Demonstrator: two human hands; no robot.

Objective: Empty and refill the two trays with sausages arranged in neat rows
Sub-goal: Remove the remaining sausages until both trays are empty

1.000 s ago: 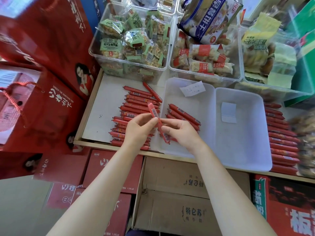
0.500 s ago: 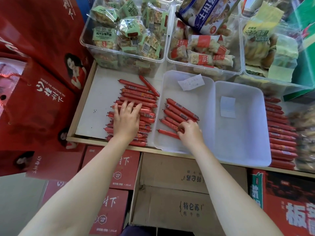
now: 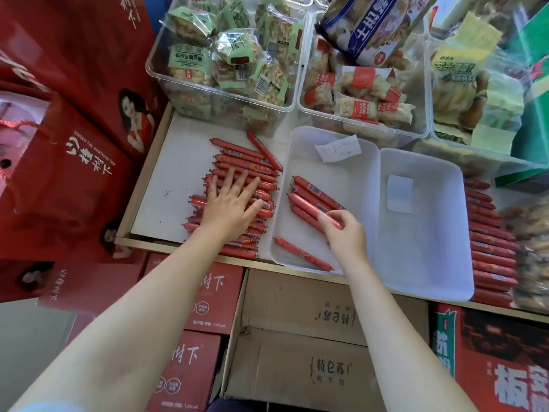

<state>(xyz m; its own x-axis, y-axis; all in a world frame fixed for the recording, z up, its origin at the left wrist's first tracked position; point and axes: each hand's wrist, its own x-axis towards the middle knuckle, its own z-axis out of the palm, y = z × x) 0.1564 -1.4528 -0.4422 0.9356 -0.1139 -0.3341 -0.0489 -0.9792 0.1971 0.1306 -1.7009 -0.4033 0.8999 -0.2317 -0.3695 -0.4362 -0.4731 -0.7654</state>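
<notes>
Two white plastic trays stand side by side on the shelf: the left tray and the right tray. The left tray holds a short row of red sausages and one stray sausage near its front. My right hand pinches a sausage at the row's near end. My left hand lies flat, fingers spread, on a loose pile of red sausages on the white shelf board left of the trays. The right tray holds only a white paper slip.
More sausages lie in a row right of the trays. Clear bins of wrapped snacks stand behind. Red gift boxes rise at the left; cardboard cartons sit below the shelf edge. A paper note lies in the left tray.
A second ago both hands held one sausage over the pile. My left hand dropped flat onto the pile and spread its fingers; my right moved into the left tray and pinches a sausage in the row.
</notes>
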